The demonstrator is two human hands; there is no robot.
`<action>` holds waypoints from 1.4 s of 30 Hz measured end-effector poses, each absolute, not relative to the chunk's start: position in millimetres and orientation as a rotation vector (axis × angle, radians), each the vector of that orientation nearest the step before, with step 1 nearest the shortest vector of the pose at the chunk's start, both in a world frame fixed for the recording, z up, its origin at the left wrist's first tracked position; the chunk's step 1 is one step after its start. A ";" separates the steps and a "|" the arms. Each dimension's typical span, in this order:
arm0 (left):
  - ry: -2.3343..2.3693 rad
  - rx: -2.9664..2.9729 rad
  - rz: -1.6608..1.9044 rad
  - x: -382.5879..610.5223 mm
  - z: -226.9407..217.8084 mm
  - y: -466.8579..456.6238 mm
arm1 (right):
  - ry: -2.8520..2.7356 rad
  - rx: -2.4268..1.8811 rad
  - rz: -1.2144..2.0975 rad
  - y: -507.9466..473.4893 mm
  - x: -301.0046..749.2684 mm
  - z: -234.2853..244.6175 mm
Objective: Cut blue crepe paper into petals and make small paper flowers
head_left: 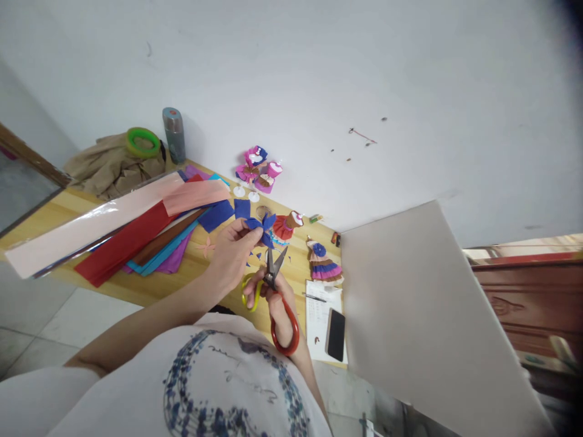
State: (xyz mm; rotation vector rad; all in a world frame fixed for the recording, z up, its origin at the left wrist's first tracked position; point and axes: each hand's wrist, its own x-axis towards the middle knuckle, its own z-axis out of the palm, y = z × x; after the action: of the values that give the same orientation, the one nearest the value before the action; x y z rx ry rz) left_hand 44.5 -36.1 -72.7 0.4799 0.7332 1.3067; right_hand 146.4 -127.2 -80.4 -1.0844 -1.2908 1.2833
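Note:
My left hand (pixel 232 252) pinches a small folded piece of dark blue crepe paper (pixel 263 226) and holds it above the wooden table (pixel 68 212). My right hand (pixel 277 303) grips scissors (pixel 273 273) with one red and one yellow handle loop. The blades are open and point up at the lower edge of the blue paper. Small blue scraps lie on the table under my hands.
Sheets of pink, red, blue and purple crepe paper (pixel 136 230) lie at left. Paper dolls (pixel 257 167) stand by the wall, others (pixel 321 261) near my hands. A phone (pixel 336 334) lies on a notebook. A grey bottle (pixel 174 135), green tape roll (pixel 143 142) and white board (pixel 423 303) surround.

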 end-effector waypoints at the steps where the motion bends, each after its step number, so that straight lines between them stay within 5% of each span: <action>1: 0.736 0.484 1.317 44.4 -72.8 -36.2 | -1.287 -1.077 1.279 -127.6 146.4 -80.6; 18: 0.763 0.493 1.323 46.0 -73.9 -36.3 | -0.984 -1.194 1.304 -133.0 142.1 -100.6; 42: 0.668 0.452 1.267 44.8 -74.7 -30.7 | -1.465 -1.191 1.249 -126.1 150.3 -89.4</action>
State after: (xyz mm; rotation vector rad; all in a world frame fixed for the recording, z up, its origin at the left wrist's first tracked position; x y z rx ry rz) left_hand 44.8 -30.7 -74.7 0.4521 0.6685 1.2674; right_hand 150.3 -126.1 -89.4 -1.1906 -1.4648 1.2493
